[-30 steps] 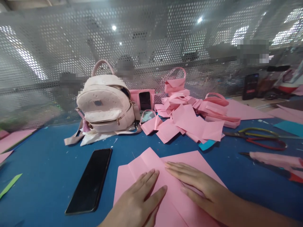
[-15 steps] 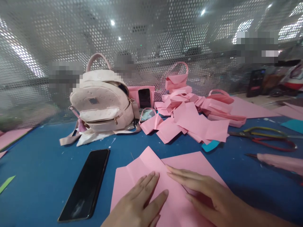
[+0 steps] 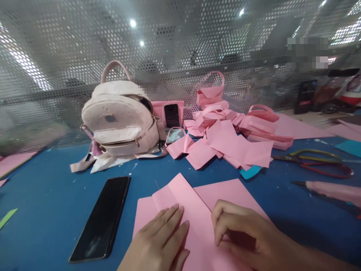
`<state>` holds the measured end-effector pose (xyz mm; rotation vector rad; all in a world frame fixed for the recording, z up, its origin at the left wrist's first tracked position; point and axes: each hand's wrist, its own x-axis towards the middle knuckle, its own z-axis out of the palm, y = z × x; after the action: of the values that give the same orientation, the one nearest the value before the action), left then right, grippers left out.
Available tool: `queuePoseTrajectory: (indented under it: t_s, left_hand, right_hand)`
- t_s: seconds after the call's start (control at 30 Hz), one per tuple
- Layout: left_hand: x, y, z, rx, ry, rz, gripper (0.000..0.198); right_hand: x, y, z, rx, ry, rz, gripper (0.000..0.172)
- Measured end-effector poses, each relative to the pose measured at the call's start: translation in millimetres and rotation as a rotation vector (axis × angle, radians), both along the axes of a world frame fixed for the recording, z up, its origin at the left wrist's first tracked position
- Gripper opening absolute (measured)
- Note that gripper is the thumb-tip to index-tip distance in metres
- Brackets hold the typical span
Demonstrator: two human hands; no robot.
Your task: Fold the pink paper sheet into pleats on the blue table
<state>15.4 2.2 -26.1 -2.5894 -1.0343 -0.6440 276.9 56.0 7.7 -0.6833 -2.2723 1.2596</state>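
A folded sheet of pink paper (image 3: pixel 194 210) lies on the blue table in front of me, its pointed corner facing away. Flat on the left part of that sheet rests my left hand (image 3: pixel 160 241), fingers stretched out and pressing down. My right hand (image 3: pixel 239 229) is curled at the sheet's right folded edge, its bent fingertips and thumb closed on the paper there. Another pink sheet (image 3: pixel 231 188) shows beneath, on the right. The near part of the paper runs out of view below.
A black phone (image 3: pixel 101 218) lies to the left. Behind stand a pale backpack (image 3: pixel 121 116) and a heap of pink paper pieces (image 3: pixel 228 141) with small paper bags (image 3: pixel 210 96). Scissors (image 3: pixel 318 160) and a pink-handled pointed tool (image 3: pixel 329 188) lie at right. Perforated metal mesh (image 3: pixel 180 45) borders the table.
The fingers of my right hand have gone from stretched out to curled at the folded edge. My left hand has slid slightly left, still flat on the paper.
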Motion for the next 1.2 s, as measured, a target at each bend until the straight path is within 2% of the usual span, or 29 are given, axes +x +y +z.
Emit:
queuePoseTrajectory:
  t_s: [0.27, 0.57, 0.8, 1.1, 1.2]
  left_hand:
    - [-0.1, 3.4, 20.3, 0.035, 0.089, -0.024, 0.032]
    - [5.0, 4.3, 3.7, 0.084, -0.090, -0.013, 0.029]
    - [2.2, 6.6, 19.6, 0.065, 0.132, -0.101, 0.034]
    - [-0.7, 7.2, 23.0, 0.028, 0.159, -0.132, 0.037]
    - [-0.5, 6.8, 23.4, 0.020, 0.145, -0.131, 0.038]
  right_hand:
    - [0.2, -0.1, 1.1, -0.043, -0.036, 0.027, 0.013]
    - [1.2, -0.3, -7.9, -0.025, -0.024, 0.028, 0.009]
    - [0.1, -1.0, -3.9, -0.032, -0.048, 0.013, 0.014]
    - [0.9, 0.1, 2.8, -0.036, -0.076, -0.024, 0.012]
    - [2.2, 1.6, 3.2, 0.047, -0.067, -0.088, 0.016]
